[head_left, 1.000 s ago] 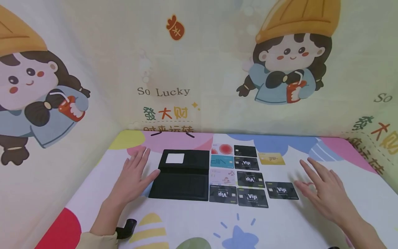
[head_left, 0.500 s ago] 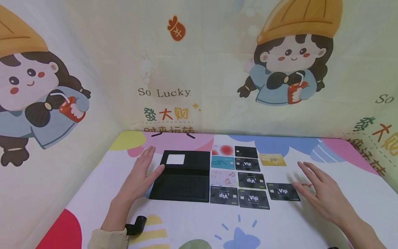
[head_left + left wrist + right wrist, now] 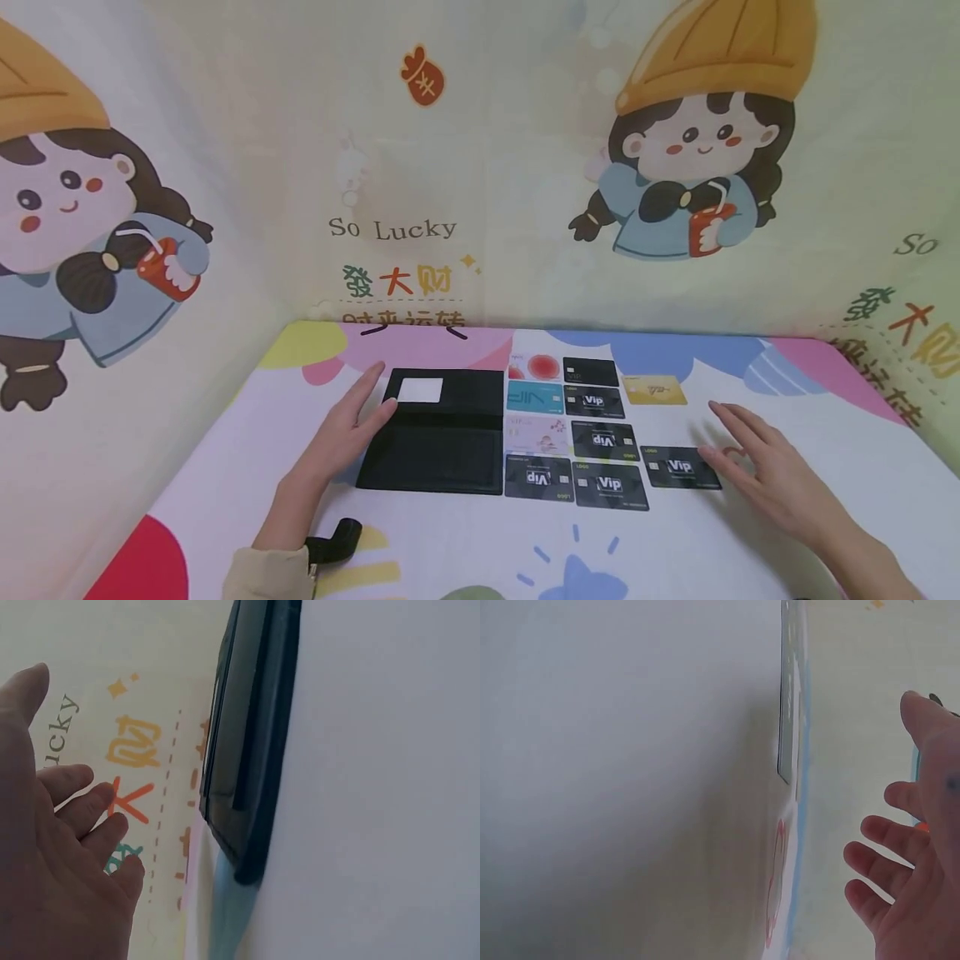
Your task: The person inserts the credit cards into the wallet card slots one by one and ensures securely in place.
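A black bifold wallet point(image 3: 442, 460) lies spread flat on the table, with a white rectangle point(image 3: 421, 390) in its upper half. My left hand point(image 3: 341, 442) hovers at the wallet's left edge, fingers loosely extended and palm facing it; whether the thumb touches it I cannot tell. The left wrist view shows this hand point(image 3: 71, 847) apart from the wallet point(image 3: 251, 735). My right hand point(image 3: 776, 475) holds nothing, relaxed beside the rightmost black Vip card point(image 3: 675, 468). In the right wrist view its fingers point(image 3: 877, 866) are spread, clear of the card point(image 3: 786, 727).
Right of the wallet lie several cards in rows: a red-and-white one point(image 3: 542, 367), a teal one point(image 3: 534, 398), a pale pink one point(image 3: 537, 434) and several black ones point(image 3: 610, 485). A gold card point(image 3: 656, 390) sits apart. A printed cloth wall point(image 3: 525, 275) rises behind.
My left hand has shifted right, closer to the wallet's edge. The right hand has drifted slightly left toward the rightmost card. Wallet and cards keep their places.
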`<action>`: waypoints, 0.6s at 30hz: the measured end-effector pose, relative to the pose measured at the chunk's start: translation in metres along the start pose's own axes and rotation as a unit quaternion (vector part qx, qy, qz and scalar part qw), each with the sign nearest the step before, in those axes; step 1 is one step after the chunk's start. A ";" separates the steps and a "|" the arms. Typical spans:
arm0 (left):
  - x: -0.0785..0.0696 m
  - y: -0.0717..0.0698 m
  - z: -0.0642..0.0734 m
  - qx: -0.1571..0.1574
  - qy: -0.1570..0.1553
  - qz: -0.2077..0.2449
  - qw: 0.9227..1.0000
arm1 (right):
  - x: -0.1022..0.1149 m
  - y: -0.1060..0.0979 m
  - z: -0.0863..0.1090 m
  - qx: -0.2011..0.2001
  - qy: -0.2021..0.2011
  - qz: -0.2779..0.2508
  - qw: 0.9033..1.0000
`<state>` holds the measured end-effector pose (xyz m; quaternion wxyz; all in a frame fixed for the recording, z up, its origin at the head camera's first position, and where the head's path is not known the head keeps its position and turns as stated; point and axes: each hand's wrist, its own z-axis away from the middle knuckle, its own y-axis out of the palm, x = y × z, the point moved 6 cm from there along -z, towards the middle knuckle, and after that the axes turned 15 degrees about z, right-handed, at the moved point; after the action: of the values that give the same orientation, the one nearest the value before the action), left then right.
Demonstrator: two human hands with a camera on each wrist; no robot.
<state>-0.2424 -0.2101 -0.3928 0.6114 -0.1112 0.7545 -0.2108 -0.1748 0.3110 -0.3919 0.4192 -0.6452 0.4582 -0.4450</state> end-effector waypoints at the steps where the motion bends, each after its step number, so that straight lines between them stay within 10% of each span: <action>1: 0.001 0.000 0.000 0.001 0.001 0.005 1.000 | 0.000 0.000 0.000 0.003 -0.001 -0.005 1.000; 18: 0.029 0.008 -0.006 0.027 -0.001 0.022 0.999 | 0.007 0.004 -0.001 0.030 -0.021 -0.011 0.999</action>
<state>-0.2540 -0.2145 -0.4208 0.6197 -0.0785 0.7500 -0.2175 -0.1749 0.3037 -0.3940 0.4429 -0.6467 0.4287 -0.4492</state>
